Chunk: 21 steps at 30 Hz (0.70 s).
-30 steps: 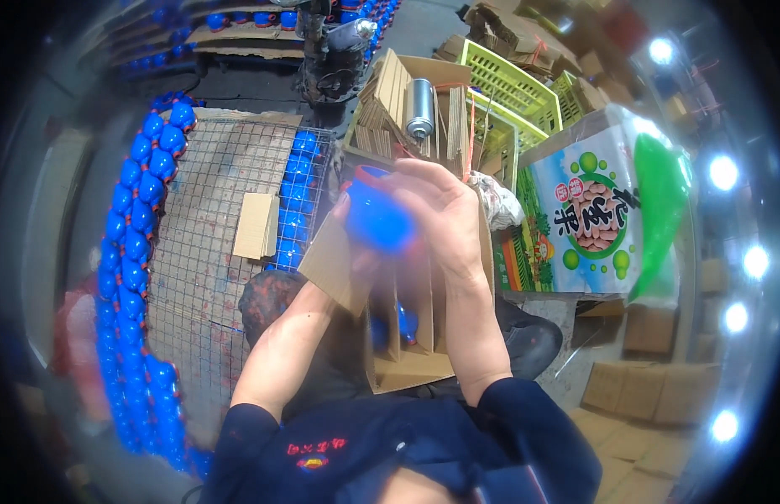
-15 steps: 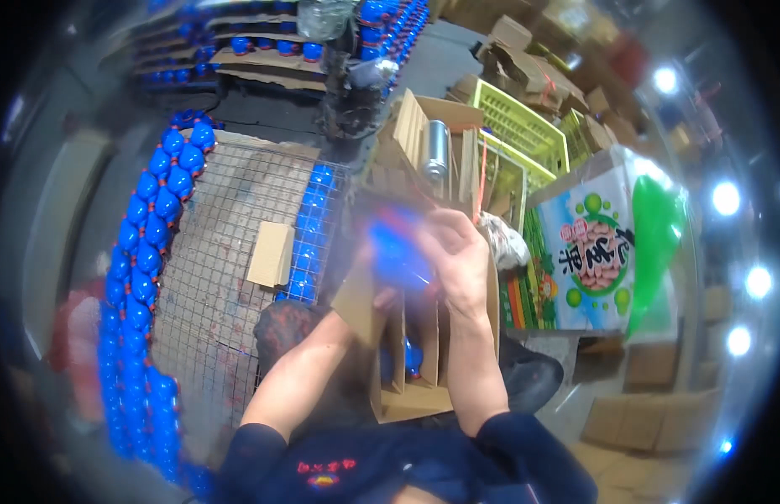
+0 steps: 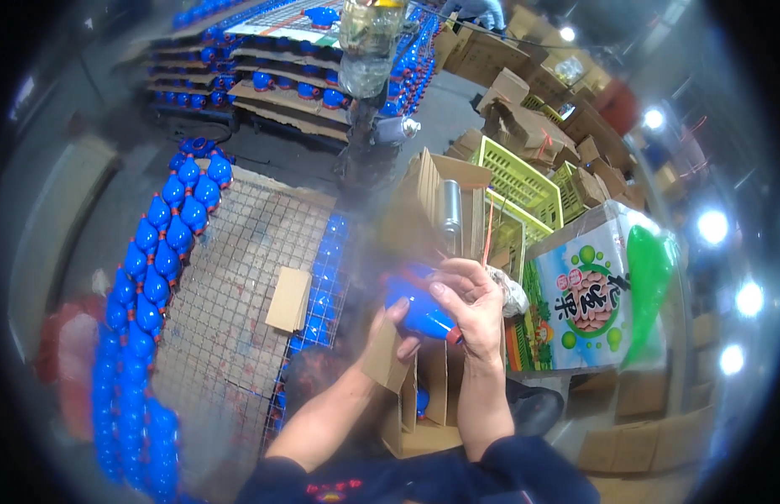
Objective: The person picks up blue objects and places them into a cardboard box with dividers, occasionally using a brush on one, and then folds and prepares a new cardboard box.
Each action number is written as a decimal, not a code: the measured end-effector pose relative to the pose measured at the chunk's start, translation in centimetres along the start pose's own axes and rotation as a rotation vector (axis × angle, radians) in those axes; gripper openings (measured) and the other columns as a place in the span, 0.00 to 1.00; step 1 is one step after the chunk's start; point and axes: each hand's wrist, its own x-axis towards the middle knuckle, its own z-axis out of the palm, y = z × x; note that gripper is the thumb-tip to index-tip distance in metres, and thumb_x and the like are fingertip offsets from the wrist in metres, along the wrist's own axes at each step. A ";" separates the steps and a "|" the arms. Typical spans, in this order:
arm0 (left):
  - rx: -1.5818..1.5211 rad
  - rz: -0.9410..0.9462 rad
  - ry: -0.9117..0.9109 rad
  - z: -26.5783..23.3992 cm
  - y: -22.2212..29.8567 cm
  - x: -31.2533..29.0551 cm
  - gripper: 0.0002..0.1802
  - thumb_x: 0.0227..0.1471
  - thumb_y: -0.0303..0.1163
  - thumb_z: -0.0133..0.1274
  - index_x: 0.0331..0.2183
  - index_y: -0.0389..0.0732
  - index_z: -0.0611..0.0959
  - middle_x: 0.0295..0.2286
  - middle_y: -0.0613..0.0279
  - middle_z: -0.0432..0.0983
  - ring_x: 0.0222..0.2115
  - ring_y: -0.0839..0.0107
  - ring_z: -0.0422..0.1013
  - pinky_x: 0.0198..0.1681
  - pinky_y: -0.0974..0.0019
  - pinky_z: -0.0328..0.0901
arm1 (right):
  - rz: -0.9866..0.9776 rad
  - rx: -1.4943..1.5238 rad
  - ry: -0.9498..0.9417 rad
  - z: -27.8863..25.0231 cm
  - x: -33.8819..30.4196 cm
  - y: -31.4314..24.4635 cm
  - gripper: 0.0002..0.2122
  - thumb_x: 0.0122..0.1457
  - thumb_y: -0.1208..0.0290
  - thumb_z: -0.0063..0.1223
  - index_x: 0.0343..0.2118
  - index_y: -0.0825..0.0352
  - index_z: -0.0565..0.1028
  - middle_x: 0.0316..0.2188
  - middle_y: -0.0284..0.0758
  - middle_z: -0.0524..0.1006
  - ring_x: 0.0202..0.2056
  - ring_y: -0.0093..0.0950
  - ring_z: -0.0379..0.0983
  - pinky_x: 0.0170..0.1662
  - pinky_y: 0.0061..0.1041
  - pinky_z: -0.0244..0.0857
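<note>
A glossy blue bulb-shaped piece [image 3: 428, 312] with a red tip is held between my two hands, above an open cardboard box [image 3: 419, 441] with upright dividers. The fingers of my left hand [image 3: 394, 332] grip its left and lower side. Curled at its right side is my right hand [image 3: 474, 307], with the thumb against the blue surface. The red tip points toward my right wrist; the far end is blurred. Another blue piece [image 3: 422, 404] shows inside a compartment of the box. A cardboard flap [image 3: 382, 359] stands by my left wrist.
To the left, a wire-mesh rack [image 3: 226, 286] carries rows of blue pieces [image 3: 155, 290] and folded cardboard [image 3: 289, 300]. Stacked trays [image 3: 289, 88] stand at the back. On the right are a silver can [image 3: 451, 206], yellow-green crates [image 3: 520, 181] and a printed carton [image 3: 587, 302].
The blue piece has tilted, so its red tip now shows toward the lower right. My hands have shifted slightly down and right in view. The whole view has moved too.
</note>
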 end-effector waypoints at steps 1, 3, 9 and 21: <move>-0.009 -0.016 -0.016 -0.3 0.2 -0.1 0.34 0.56 0.56 0.52 0.48 0.34 0.68 0.12 0.60 0.70 0.06 0.76 0.62 0.10 0.78 0.58 | 0.015 -0.021 0.001 0.3 0.3 0.0 0.18 0.52 0.80 0.65 0.45 0.72 0.74 0.36 0.38 0.80 0.39 0.23 0.77 0.47 0.23 0.70; -0.037 -0.004 -0.042 -1.8 0.4 0.4 0.32 0.58 0.58 0.47 0.45 0.36 0.69 0.09 0.62 0.68 0.05 0.74 0.61 0.09 0.77 0.56 | 0.040 -0.036 -0.052 1.4 1.0 -0.3 0.16 0.51 0.79 0.66 0.43 0.72 0.75 0.35 0.38 0.80 0.39 0.23 0.77 0.47 0.23 0.70; -0.206 0.106 -0.083 -0.9 3.2 -1.1 0.37 0.59 0.58 0.46 0.48 0.29 0.67 0.14 0.62 0.69 0.07 0.76 0.58 0.12 0.76 0.54 | 0.088 -0.297 -0.369 3.6 5.7 -2.7 0.10 0.57 0.70 0.61 0.39 0.70 0.79 0.34 0.33 0.81 0.40 0.21 0.75 0.47 0.23 0.69; -0.335 0.154 0.131 -2.1 5.4 -2.0 0.50 0.58 0.66 0.38 0.54 0.22 0.63 0.31 0.50 0.77 0.09 0.76 0.58 0.14 0.72 0.56 | -0.188 -0.308 0.258 6.3 48.2 2.8 0.19 0.61 0.60 0.52 0.49 0.70 0.76 0.38 0.41 0.81 0.38 0.31 0.79 0.36 0.30 0.75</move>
